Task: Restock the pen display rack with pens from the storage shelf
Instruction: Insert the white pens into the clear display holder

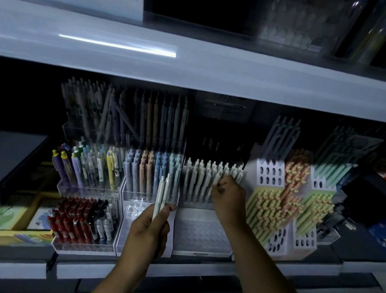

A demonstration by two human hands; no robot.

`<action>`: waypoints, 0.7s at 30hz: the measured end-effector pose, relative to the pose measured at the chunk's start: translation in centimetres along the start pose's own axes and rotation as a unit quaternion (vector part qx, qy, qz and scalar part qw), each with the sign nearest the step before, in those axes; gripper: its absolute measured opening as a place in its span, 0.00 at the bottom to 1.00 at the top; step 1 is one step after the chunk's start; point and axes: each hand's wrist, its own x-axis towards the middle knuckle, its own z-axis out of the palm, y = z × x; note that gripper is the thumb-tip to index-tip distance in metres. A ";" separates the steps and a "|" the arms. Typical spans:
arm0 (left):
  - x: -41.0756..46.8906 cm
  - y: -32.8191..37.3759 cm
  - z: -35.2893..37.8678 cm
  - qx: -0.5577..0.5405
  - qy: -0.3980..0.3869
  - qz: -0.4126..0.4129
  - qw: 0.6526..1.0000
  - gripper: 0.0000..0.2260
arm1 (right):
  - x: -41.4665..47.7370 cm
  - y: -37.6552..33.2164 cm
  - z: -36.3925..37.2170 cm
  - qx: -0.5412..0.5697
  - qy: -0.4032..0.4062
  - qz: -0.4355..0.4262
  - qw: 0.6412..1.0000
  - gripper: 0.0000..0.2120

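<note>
- My left hand grips pale pens upright, just left of the clear rack.
- My right hand is curled over the rack's back row, fingertips pinching a white pen standing there.

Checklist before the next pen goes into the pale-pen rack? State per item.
1. Spare pens gripped in left hand: ok.
2. Right hand at the pale pen row: ok.
3. Right hand actually pinching a pen: cannot tell, too blurred.
4. Open holes in the rack's front tier: ok, it stands empty.
5. Spare pens match the row's colour: ok, both pale.
6. Right wrist apart from the yellow-orange pen block: cannot tell.
</note>
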 end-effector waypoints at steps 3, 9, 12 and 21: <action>0.1 -0.2 0.0 -0.002 0.004 0.000 1.000 0.13 | -1.2 -0.4 -0.6 0.004 0.013 0.045 0.999 0.11; 0.6 -0.3 0.5 -0.013 0.007 0.025 1.000 0.15 | -3.4 -2.8 -1.3 0.060 -0.018 0.027 0.998 0.04; 0.7 -0.3 0.8 -0.005 0.015 0.026 1.000 0.15 | -4.1 -5.0 -1.9 0.125 -0.118 -0.033 0.985 0.04; 0.8 -0.1 1.5 0.064 -0.002 0.016 0.998 0.22 | -4.8 -8.3 -1.5 0.238 -0.196 -0.008 0.951 0.04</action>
